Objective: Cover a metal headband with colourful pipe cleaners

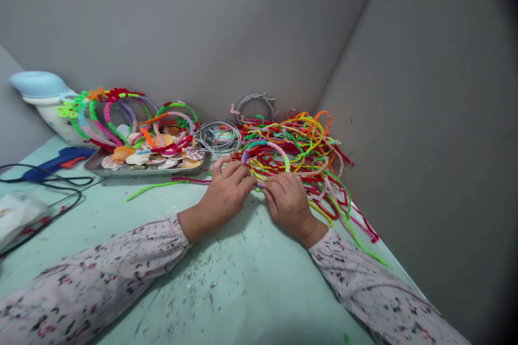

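Note:
Between my two hands is a hoop [277, 146] wrapped in purple, teal, pink and green pipe cleaner, its arc standing up behind my fingers. My left hand [229, 188] pinches its lower left part. My right hand [289, 202] closes on the lower right part, and the fingertips of both hands almost meet. A bit of purple shows between them; the rest of the lower part is hidden by my fingers. Just behind lies a tangled heap of coloured pipe cleaners [311, 137], red, yellow, orange and green.
A metal tray [145, 171] of shells and wrapped hoops [109, 118] stands left. Beside it are coiled grey wires [218, 137], a blue glue gun [48, 164] with a black cord [73, 202], and a white container with a light-blue lid [40, 84]. Grey walls enclose the table [243, 280].

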Demonstrator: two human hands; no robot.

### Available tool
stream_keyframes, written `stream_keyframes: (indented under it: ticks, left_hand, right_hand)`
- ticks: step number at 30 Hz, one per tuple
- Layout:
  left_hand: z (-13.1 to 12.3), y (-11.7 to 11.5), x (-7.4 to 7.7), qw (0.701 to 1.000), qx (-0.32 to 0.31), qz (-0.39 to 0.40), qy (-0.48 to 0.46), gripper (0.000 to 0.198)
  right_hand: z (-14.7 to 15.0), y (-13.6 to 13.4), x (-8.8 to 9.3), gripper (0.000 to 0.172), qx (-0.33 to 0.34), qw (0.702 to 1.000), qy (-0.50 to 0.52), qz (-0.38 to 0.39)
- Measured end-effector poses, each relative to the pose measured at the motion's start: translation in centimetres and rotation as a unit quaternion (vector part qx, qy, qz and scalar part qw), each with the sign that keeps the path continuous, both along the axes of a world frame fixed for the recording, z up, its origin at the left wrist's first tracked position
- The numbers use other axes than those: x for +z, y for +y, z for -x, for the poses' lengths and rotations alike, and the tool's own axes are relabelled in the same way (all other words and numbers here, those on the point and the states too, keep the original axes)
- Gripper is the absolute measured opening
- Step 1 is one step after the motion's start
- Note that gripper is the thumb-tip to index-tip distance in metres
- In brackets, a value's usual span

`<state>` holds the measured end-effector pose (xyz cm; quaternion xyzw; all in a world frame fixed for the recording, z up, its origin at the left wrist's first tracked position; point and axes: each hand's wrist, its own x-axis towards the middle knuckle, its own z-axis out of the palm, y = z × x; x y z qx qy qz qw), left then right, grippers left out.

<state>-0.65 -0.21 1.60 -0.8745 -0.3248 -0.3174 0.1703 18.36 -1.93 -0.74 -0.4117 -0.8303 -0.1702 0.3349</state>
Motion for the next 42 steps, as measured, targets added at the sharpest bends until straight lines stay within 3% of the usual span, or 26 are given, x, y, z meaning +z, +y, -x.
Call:
stream_keyframes:
  ticks: [16, 35, 39, 42]
  left_hand:
    - [-0.16, 0.08, -0.57, 1.0, 0.0, 0.02, 0.02, 0.017]
    - [-0.49, -0.09, -0.82, 0.998, -0.004, 0.04, 0.046, 0.019]
    - [-0.46, -0.32, -0.32, 0.999, -0.009, 0.044, -0.009, 0.014]
    - [-0.35, -0.67, 0.11, 0.992, -0.004, 0.055, -0.11, 0.026]
  right_hand:
    - [0.15, -0.39, 0.4, 0.018, 0.039, 0.996, 0.034, 0.078]
    - [0.22, -0.29, 0.09, 0.014, 0.021, 0.999, -0.029, 0.032]
    - [0.13, -0.03, 0.05, 0.013, 0.007, 1.0, -0.012, 0.024]
    - [-0.04, 0.16, 0.06, 0.012, -0.02, 0.999, 0.017, 0.023]
